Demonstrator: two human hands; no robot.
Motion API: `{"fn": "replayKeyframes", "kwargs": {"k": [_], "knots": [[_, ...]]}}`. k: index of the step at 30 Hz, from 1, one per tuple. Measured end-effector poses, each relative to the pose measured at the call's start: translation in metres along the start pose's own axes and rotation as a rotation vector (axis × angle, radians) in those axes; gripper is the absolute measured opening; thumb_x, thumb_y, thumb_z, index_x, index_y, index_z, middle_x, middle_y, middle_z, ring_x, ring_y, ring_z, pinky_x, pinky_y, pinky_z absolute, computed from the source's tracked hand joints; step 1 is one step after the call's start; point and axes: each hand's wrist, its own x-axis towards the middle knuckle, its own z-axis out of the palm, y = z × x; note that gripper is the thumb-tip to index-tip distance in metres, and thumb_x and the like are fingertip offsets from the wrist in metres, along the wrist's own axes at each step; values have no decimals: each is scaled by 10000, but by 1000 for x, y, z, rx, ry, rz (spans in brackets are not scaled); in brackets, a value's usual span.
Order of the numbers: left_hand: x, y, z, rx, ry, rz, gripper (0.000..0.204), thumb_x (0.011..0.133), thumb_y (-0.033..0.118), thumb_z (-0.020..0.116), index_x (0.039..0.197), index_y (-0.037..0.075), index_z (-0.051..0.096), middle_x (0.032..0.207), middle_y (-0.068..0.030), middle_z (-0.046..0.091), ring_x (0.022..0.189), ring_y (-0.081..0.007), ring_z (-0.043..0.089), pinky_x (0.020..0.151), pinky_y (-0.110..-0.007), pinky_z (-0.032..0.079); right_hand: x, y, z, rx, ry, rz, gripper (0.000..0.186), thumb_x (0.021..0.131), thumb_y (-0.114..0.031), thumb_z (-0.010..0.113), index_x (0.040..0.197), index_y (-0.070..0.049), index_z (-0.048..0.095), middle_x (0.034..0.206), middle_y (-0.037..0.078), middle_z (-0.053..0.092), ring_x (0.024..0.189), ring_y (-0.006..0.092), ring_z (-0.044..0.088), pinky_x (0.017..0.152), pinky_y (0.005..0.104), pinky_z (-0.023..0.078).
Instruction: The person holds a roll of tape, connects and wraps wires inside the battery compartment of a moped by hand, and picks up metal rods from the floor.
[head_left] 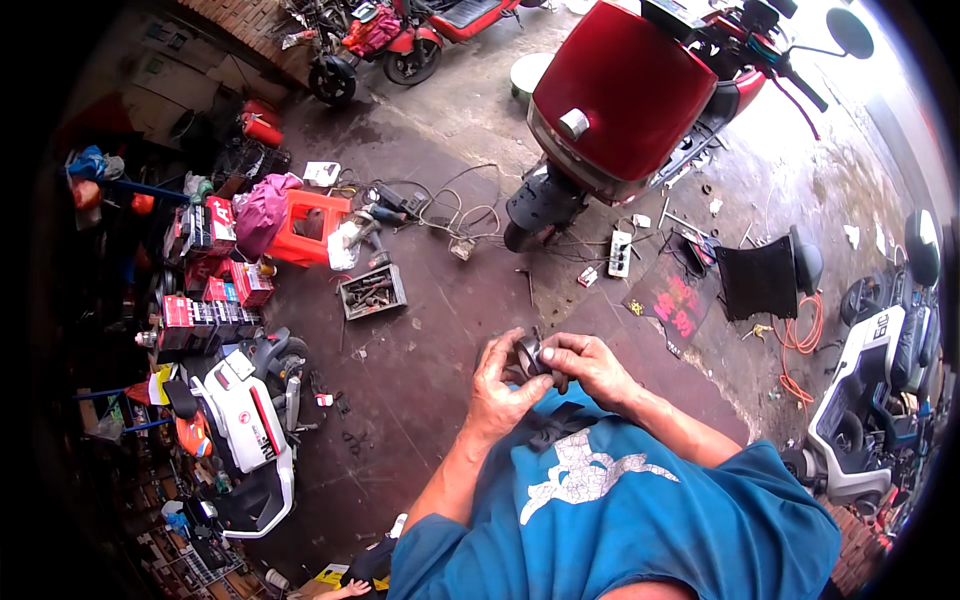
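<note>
Near my waist, my left hand [500, 380] and my right hand [583, 365] grip a small dark curved part [533, 359], with fingers bent around it from both sides. Its exact kind is unclear, as the fingers partly cover it. My right thumb lies over its front. Further ahead stands a red scooter [620, 95], and to the left of my hands lies an open grey box of tools [372, 293].
White scooters [245, 420] [848, 390] flank me. A red stool [295, 225], boxes [217, 315], power strip [620, 255], cables, black panel [755, 275] and orange hose [800, 340] lie around. More scooters [430, 35] stand behind. Another person's hand [355, 587] shows low left.
</note>
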Motion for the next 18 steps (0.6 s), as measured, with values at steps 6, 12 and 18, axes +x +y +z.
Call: {"fn": "replayKeyframes", "kwargs": {"k": [6, 12, 18], "knots": [[43, -1, -55, 67, -173, -105, 667, 657, 173, 791, 1229, -6, 497, 1099, -160, 590, 936, -223, 634, 805, -336, 518, 53, -17, 7, -197, 61, -236, 279, 828, -139, 692, 1072, -15, 635, 985, 55, 605, 885, 147, 583, 764, 278, 481], [110, -26, -153, 52, -233, -161, 604, 658, 163, 779, 1171, -6, 508, 1022, -150, 633, 914, -216, 644, 797, -325, 517, 159, -36, 54, -610, 134, -488, 133, 811, -87, 667, 932, -35, 680, 917, 111, 637, 819, 251, 636, 734, 333, 512], [173, -31, -258, -163, -88, -226, 485, 794, 246, 690, 1164, -11, 509, 870, -32, 577, 724, -72, 504, 620, -220, 424, 286, -42, 136, -924, 249, -724, 130, 810, -39, 627, 906, -12, 545, 811, 157, 552, 701, 362, 581, 592, 404, 474]]}}
